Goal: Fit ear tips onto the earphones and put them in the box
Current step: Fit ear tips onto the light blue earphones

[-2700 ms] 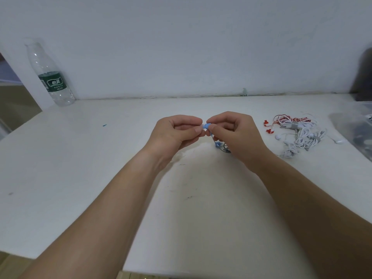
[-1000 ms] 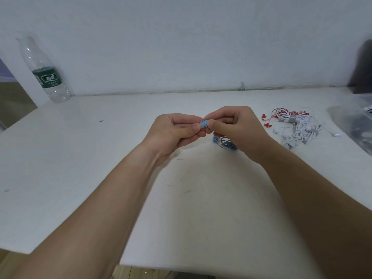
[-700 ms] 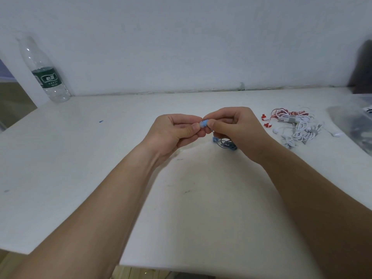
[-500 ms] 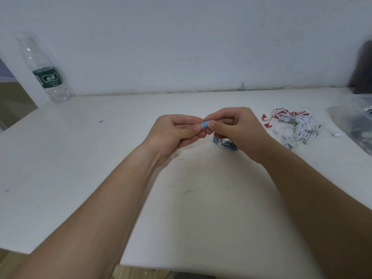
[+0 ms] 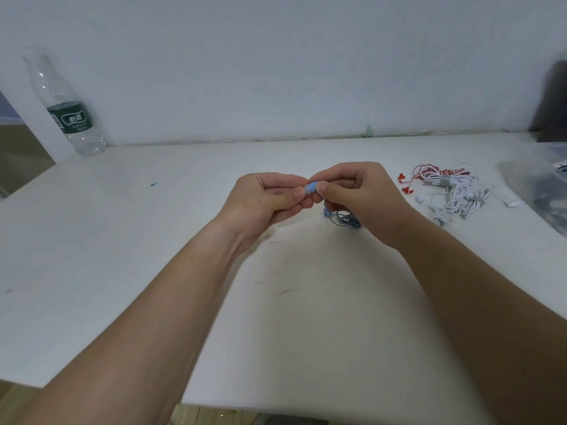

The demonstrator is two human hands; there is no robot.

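My two hands meet above the middle of a white table (image 5: 122, 246), fingertips touching. My left hand (image 5: 265, 204) is curled, its thumb and forefinger pinching a small blue ear tip (image 5: 309, 188). My right hand (image 5: 363, 194) is curled too, pinching the other side of that same blue spot, where I judge the bud of the blue earphone (image 5: 345, 218) sits. My fingers hide the bud. Only the earphone's cord shows, dropping from my right hand into a small coil on the table just beneath it. The join is too small to tell whether the tip is seated.

To fit it well, I should hold the bud firmly by its body and line the tip's hole straight with the nozzle. Then I push with a slight twist so the soft rim stretches over the lip. The tip looks soft and would likely buckle if squeezed hard, so I should pinch near its base. Keeping my hands low over the table means a dropped tip will not travel far.

Well to my right lies a tangle of red and white earphones (image 5: 451, 191). Beyond it, at the table's right edge, sits the clear box (image 5: 549, 194). A plastic bottle (image 5: 70, 118) stands at the far left by the wall.
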